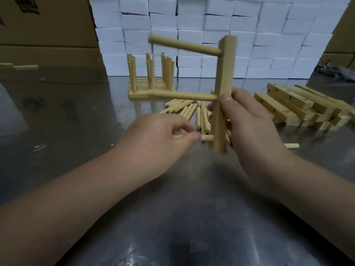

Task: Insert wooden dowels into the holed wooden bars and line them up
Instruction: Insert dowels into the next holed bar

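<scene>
The right hand [249, 127] grips the wooden bar [224, 73] upright over the middle of the metal table [192, 217], with two dowels [182, 96] sticking out to the left. The left hand [159, 139] pinches a third dowel [207, 138] at the bar's lowest hole. Loose dowels [184, 110] lie behind, and spare bars [299, 108] lie toward the right edge.

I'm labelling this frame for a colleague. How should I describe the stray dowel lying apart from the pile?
On the steel table, find the stack of holed bars at the right. Nearer the camera than that stack, just right of the right hand, lies a lone dowel. Unlike the dowel pile left of the stack, it lies by itself on the metal, pointing sideways.
</scene>
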A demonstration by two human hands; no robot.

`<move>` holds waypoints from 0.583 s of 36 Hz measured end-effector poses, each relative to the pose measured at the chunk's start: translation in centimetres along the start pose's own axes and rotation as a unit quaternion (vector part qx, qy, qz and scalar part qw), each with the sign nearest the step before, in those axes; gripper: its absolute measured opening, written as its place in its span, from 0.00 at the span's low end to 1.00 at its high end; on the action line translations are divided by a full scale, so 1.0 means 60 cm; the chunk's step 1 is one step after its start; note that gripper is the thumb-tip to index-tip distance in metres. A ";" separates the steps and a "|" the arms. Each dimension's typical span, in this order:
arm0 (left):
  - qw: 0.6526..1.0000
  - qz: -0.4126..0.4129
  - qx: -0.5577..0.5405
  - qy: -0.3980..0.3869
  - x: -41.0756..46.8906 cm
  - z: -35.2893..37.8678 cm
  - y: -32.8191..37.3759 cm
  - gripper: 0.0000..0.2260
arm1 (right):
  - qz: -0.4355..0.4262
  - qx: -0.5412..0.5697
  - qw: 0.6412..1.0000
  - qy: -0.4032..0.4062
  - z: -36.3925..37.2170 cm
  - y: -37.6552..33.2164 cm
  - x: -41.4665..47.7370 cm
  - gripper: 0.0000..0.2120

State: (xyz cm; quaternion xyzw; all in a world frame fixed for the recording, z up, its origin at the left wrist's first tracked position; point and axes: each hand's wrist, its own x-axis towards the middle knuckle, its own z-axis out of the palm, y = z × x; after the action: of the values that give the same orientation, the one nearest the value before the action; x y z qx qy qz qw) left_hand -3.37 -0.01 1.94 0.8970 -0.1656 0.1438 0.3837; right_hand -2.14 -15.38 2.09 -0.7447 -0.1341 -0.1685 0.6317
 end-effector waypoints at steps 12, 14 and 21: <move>0.964 -0.075 -0.138 0.216 0.036 -0.025 -0.035 0.05 | 0.095 0.162 0.982 -0.031 -0.015 0.008 0.015 0.07; 0.967 -0.083 -0.141 0.193 0.036 -0.023 -0.036 0.03 | 0.109 0.196 0.974 -0.031 -0.017 0.009 0.017 0.07; 0.987 -0.098 -0.107 0.064 0.025 -0.009 -0.036 0.09 | 0.137 0.266 0.953 -0.042 -0.011 0.016 0.018 0.06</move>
State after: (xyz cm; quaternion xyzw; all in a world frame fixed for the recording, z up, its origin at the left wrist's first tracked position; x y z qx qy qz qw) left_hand -1.18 1.51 1.48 0.8519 -0.0664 0.1438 0.4992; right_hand -0.82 -16.18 1.75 -0.5675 -0.0967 -0.0071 0.8177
